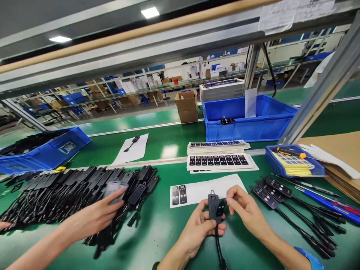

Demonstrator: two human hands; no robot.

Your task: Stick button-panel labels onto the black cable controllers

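Observation:
My left hand (199, 227) is closed around a small black controller box (213, 206) with a hanging loop at its top and black cables running down. In my right hand (244, 207), thumb and fingers pinch the edge of a black printed label (221, 207), which tilts over the front of the box. Behind them lies a white label sheet (197, 197) with a couple of black labels at its left end. To the right, several controllers bearing labels (266, 197) rest on the green bench, their cables pointing toward me.
At left, a co-worker's hand (98, 213) holds a blurred controller over a long row of black controllers (73, 180). Stacked label sheets (218, 168), a blue bin (250, 125), a small blue tray (295, 174) and pens (326, 200) surround the work spot.

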